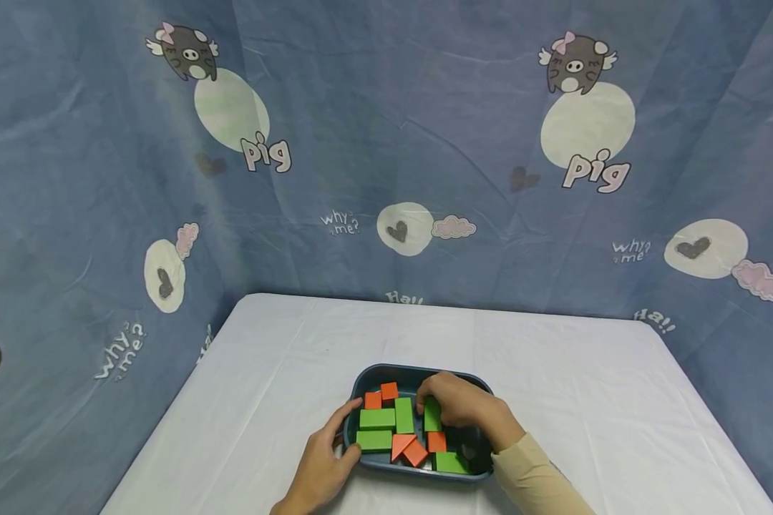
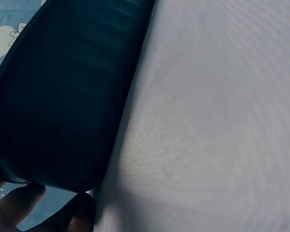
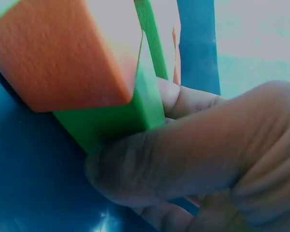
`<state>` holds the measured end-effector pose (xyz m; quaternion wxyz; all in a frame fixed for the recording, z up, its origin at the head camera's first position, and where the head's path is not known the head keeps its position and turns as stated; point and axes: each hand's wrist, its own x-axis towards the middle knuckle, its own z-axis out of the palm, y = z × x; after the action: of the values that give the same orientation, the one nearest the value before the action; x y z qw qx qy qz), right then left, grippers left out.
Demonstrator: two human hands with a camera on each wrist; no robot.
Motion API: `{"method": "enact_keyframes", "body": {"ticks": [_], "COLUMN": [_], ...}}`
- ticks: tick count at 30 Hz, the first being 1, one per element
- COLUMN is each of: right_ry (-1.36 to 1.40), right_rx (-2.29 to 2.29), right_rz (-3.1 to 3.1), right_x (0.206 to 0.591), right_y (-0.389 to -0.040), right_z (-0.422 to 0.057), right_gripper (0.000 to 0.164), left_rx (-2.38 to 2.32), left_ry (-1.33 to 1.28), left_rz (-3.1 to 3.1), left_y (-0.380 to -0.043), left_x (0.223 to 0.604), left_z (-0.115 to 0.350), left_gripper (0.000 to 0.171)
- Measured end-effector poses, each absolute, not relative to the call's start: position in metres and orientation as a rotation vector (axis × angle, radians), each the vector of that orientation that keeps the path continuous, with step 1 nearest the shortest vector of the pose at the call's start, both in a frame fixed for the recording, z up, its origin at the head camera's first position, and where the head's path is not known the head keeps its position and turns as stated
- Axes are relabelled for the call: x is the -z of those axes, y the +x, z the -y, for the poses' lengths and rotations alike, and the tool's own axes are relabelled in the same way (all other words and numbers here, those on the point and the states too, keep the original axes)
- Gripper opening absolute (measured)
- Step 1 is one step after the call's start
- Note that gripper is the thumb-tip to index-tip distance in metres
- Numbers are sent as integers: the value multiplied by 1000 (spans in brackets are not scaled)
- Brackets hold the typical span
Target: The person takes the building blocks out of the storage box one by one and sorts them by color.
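Note:
A dark blue tray (image 1: 419, 475) holds several green and orange blocks. My left hand (image 1: 324, 458) grips the tray's left end, thumb near the front corner and index finger farther back on the rim. In the left wrist view, the fingertips (image 2: 36, 191) meet the tray's outer wall (image 2: 53, 111). Inside the tray, my right hand (image 1: 460, 404) pinches a green block (image 1: 432, 415). The right wrist view shows the thumb (image 3: 130, 169) against this green block (image 3: 106, 123), with an orange block (image 3: 63, 58) beside it. The fingers hide part of the green block.
Green blocks (image 1: 377, 419) lie in the tray's left half, with an orange triangular block (image 1: 401, 445) near the front. Another green block (image 1: 451, 462) is at the front right. White cloth (image 1: 283, 379) covers the table; a blue patterned curtain (image 1: 373, 107) hangs behind.

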<state>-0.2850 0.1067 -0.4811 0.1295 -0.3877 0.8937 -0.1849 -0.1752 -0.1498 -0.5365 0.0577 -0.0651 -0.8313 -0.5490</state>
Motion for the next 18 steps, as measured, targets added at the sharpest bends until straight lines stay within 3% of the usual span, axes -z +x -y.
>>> {"method": "enact_keyframes", "body": {"ticks": [18], "right_ry": [-1118], "right_rx": [410], "right_rz": [-2690], "right_x": [470], "right_y": [-277], "right_z": [-106], "right_gripper": [38], "left_rx": [1733], "left_ry": [-243], "left_rz": [2462], "left_y": [-172], "left_x": [534], "left_z": [150], "left_gripper": [67]}}
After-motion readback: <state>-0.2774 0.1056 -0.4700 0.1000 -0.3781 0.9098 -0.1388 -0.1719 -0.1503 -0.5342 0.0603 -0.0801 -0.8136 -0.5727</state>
